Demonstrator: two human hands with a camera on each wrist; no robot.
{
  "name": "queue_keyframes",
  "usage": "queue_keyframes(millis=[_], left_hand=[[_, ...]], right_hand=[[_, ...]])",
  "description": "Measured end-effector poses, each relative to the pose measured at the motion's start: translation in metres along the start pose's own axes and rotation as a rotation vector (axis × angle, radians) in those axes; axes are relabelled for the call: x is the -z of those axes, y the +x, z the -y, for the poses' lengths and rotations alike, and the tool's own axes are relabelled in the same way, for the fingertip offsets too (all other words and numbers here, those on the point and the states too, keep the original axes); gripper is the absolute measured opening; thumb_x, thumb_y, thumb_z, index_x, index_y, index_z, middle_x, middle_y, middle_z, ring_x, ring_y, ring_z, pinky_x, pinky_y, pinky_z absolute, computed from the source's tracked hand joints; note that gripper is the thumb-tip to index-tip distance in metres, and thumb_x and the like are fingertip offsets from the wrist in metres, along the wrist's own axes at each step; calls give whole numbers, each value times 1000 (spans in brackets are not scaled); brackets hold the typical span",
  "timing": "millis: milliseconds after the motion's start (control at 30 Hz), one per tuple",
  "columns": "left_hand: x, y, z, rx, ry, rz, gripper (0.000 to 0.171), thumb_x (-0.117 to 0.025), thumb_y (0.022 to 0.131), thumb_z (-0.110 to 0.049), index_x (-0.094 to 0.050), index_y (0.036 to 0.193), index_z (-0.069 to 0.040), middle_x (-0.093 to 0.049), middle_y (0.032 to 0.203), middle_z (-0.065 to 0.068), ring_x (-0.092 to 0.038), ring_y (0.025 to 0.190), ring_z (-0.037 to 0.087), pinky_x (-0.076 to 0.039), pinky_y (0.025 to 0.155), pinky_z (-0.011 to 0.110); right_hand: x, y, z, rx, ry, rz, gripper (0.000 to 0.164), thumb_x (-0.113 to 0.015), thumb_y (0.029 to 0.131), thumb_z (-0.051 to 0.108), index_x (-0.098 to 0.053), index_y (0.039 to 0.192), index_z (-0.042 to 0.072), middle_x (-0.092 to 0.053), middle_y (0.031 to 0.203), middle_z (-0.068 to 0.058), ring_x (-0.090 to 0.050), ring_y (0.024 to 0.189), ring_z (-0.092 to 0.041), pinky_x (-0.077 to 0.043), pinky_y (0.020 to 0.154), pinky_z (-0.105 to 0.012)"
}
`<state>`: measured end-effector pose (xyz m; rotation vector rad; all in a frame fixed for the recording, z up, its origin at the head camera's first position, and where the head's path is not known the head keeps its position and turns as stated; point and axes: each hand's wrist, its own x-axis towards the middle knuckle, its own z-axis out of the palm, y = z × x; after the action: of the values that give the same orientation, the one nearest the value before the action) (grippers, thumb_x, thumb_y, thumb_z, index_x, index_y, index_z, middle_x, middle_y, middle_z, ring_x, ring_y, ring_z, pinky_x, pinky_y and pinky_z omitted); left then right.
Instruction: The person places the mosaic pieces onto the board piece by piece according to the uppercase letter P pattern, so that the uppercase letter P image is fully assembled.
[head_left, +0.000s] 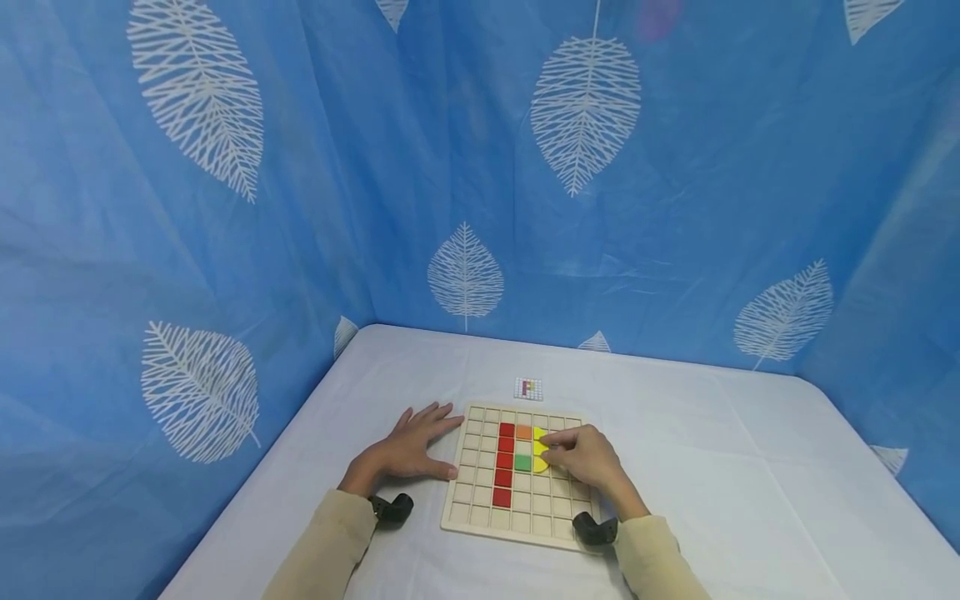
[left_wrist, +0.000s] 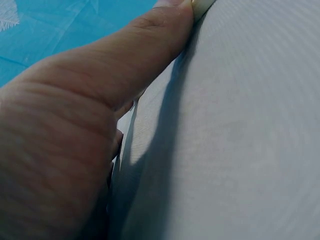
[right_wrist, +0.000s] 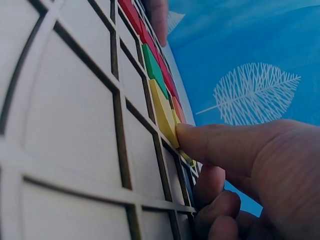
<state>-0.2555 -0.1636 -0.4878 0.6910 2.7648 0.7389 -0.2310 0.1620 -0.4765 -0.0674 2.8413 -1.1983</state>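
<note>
A wooden grid board (head_left: 480, 517) lies on the white cloth. My right hand (head_left: 588, 454) is over its right half, thumb and index finger pinching at a yellow tile (head_left: 537, 448) in a short column of yellow pieces. In the right wrist view, the thumb tip meets the edge of a yellow piece (right_wrist: 162, 112); the index fingertip is hidden. Left of the yellow are an orange tile (head_left: 524, 432), a green tile (head_left: 522, 462) and a column of red tiles (head_left: 505, 460). My left hand (head_left: 408, 446) rests with spread fingers beside the board, its thumb at the left edge.
Behind the board lies a small card (head_left: 528, 388) printed with a coloured grid pattern. White cloth (head_left: 712, 467) covers the table. Blue curtains (head_left: 510, 167) with white leaf prints stand along the back and sides. Each wrist carries a black camera (head_left: 595, 529).
</note>
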Motion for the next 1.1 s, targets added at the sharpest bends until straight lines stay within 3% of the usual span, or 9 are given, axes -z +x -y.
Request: queue_keyframes(millis=[433, 667, 833, 967, 1100], left_hand=[[3, 0, 3, -11, 3, 0, 97, -74, 76, -68, -37, 156, -30, -22, 168, 2, -9, 158, 29, 2, 126, 60], [5, -2, 5, -8, -4, 11, 96, -74, 75, -69, -37, 156, -32, -21, 169, 2, -8, 158, 29, 2, 126, 61], [9, 0, 3, 28, -44, 51, 96, -76, 75, -66, -37, 156, -32, -20, 169, 0, -7, 159, 27, 4, 127, 58], [17, 5, 2, 61, -84, 72, 93, -77, 77, -60, -37, 156, -30, -22, 168, 3, -12, 158, 28, -1, 127, 59], [26, 9, 0, 59, -124, 12, 84, -77, 84, -50, -39, 156, -27, -25, 167, 11, -20, 155, 33, -17, 125, 59]], right_hand=[[1, 3, 1, 10, 35, 7, 18, -81, 82, 24, -81, 100, 23, -63, 74, 4, -53, 73, -14, -39, 64, -27], [3, 5, -1, 13, 176, 39, 21, -80, 85, 21, -79, 104, 14, -61, 77, 0, -51, 74, -15, -40, 63, -26], [9, 7, -2, 46, 209, 47, 24, -75, 90, 20, -75, 113, 13, -63, 86, -2, -52, 70, -15, -44, 55, -25], [17, 6, 0, 117, 120, -20, 32, -73, 92, 17, -70, 124, 13, -64, 99, -5, -57, 71, -14, -48, 54, -26], [28, 3, 5, 243, -5, -164, 42, -75, 91, 17, -64, 132, 12, -64, 109, -10, -63, 86, -18, -54, 69, -31]])
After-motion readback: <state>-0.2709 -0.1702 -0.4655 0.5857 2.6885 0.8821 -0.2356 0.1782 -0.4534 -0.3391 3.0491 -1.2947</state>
